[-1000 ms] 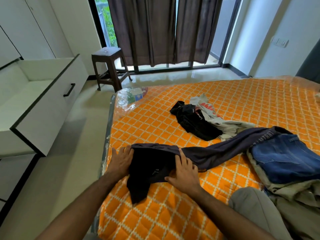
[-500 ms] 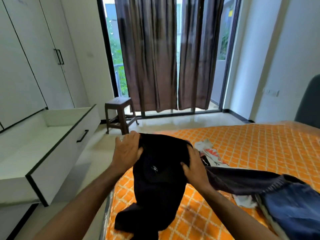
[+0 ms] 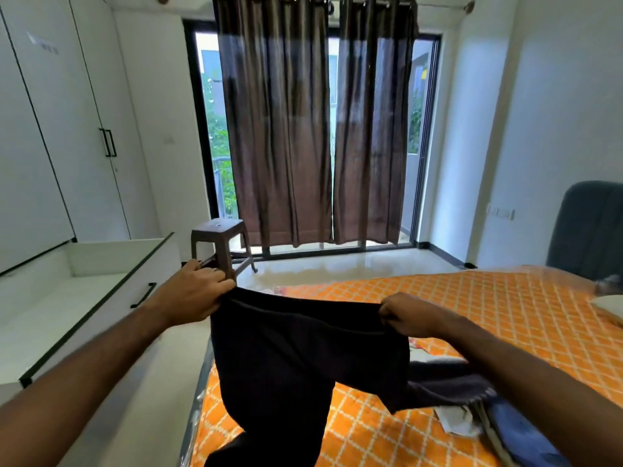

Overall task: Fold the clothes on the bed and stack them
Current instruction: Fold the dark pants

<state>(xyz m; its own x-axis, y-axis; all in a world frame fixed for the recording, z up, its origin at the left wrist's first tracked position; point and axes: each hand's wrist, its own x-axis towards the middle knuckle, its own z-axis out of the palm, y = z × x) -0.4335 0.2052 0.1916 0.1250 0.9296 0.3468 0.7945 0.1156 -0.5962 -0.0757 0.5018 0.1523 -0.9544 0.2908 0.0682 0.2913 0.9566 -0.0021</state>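
At centre frame, both hands hold black trousers (image 3: 296, 358) up by the waistband above the bed (image 3: 472, 305): the left hand (image 3: 197, 293) grips one end, the right hand (image 3: 404, 315) pinches the other. The legs hang toward the lower centre.
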